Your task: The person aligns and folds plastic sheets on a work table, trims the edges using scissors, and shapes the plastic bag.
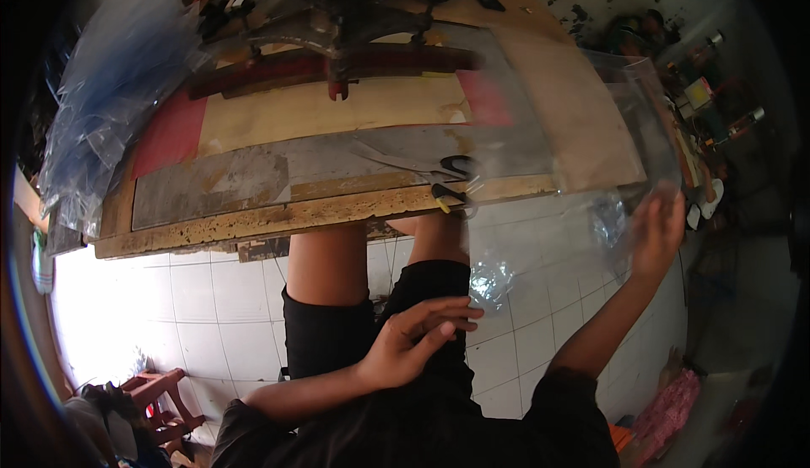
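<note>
A blurred clear plastic sheet [540, 253] spreads over the table's right part and past its front edge, its folds glinting over the floor. My right hand [658, 223] is at the sheet's right end, with the fingers smeared by motion; whether they grip it cannot be made out. Above my lap, my left hand [413, 337] stays open, fingers stretched and thumb apart, its tips close to the sheet's crumpled lower left part. Black-handled scissors [451, 177] lie on the table near the front edge, partly seen through the plastic.
A worn wooden table [219, 223] crosses ahead, with a dark metal machine frame [337, 46] over its back. Piled clear plastic [118, 122] fills the left end. A brown board [582, 122] lies at right. A reddish stool [164, 400] stands lower left; pink cloth [671, 405] lies lower right.
</note>
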The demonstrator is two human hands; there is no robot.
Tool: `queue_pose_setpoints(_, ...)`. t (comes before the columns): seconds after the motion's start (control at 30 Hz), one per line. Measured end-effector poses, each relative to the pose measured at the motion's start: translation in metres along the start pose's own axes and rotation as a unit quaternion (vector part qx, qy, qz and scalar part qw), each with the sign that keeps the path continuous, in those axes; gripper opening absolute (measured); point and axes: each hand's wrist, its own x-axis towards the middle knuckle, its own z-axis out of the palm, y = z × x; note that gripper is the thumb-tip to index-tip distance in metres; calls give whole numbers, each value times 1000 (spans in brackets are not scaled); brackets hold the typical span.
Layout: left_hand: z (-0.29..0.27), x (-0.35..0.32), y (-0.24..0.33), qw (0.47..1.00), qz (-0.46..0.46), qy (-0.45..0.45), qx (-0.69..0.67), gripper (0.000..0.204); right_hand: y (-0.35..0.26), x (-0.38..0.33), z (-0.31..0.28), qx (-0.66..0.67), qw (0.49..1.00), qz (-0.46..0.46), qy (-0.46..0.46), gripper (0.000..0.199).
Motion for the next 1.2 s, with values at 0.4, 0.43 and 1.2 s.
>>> queue_pose_setpoints(0.4,25,101,25,913,123,-69,383,37,281,245,-84,-417,893,-129,-110,47)
queue_pose_setpoints(0.43,30,120,27,871,173,-63,456,38,294,230,-51,-389,911,-33,-133,47)
queue_pose_setpoints(1.2,24,444,-39,593,-20,5,805,103,258,189,-6,-483,855,30,-186,68)
